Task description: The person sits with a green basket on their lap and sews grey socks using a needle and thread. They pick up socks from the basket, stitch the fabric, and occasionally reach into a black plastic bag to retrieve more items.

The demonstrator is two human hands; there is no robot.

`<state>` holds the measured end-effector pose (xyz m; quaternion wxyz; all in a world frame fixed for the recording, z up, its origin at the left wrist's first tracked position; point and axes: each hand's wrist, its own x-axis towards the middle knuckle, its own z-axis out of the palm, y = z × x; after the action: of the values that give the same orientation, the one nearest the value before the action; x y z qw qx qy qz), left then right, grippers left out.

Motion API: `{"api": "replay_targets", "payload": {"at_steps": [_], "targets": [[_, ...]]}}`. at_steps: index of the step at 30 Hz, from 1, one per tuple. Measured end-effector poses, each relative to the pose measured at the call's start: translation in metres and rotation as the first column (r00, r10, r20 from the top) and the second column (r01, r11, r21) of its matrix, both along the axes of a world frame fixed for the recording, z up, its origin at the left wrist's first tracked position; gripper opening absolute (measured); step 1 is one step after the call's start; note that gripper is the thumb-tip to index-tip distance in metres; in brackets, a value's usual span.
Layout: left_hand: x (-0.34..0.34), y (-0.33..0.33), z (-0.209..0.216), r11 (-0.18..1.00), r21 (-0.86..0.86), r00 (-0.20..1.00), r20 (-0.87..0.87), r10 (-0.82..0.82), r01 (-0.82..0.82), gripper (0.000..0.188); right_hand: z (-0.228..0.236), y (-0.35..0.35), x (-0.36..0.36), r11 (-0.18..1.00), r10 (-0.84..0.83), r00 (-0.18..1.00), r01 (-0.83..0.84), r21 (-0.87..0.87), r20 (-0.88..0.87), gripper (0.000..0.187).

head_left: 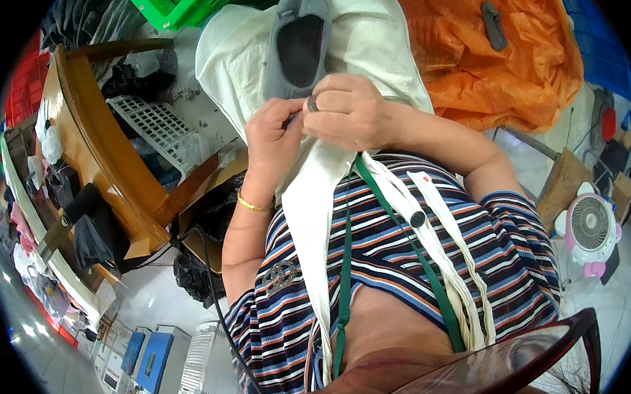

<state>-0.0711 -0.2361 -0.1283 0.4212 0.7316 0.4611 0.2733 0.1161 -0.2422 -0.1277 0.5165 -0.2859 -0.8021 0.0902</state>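
A grey slip-on shoe (275, 59) with a dark inside lies on the white apron (377, 40) over my lap, its opening facing up. My left hand (270, 134) is closed right at the near end of the shoe, thumb and forefinger pinched together. Against it, my right hand (350, 113) is closed too, its fingers curled and its fingertips meeting the left ones. A dark band circles one right finger. Whatever the fingertips pinch is too small and too covered to make out.
A green plastic crate (171, 15) stands at the far left, and an orange sheet (444, 61) carrying a small dark grey piece (493, 26) spreads at the far right. A curved wooden frame (94, 135) and a white basket (152, 121) are left; a small fan (589, 224) is right.
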Motion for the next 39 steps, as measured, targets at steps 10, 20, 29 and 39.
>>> {"api": "replay_targets", "payload": {"at_steps": [10, 20, 29, 39], "targets": [[-0.018, -0.009, -0.016, 0.942, 0.295, 0.984, -0.122, -0.127, 0.158, 0.020, 0.013, -0.032, 0.046, 0.259, -0.148, 0.734, -0.619, -0.742, -0.663, 0.019], [-0.009, -0.001, -0.027, 0.917, 0.369, 0.988, -0.090, -0.124, 0.149, 0.021, 0.001, -0.029, 0.115, 0.573, -0.304, 0.294, -0.704, -0.421, -0.906, 0.014], [-0.007, -0.009, -0.032, 0.950, 0.303, 0.997, 0.007, -0.079, 0.073, 0.021, -0.004, -0.006, 0.027, 0.300, -0.034, 0.971, -0.218, -0.929, -0.239, 0.014], [-0.013, -0.018, -0.050, 0.899, 0.436, 0.995, 0.055, -0.085, 0.052, 0.021, -0.041, -0.032, 0.020, 0.594, 0.035, 0.992, 0.078, -0.801, 0.123, 0.014]]}}
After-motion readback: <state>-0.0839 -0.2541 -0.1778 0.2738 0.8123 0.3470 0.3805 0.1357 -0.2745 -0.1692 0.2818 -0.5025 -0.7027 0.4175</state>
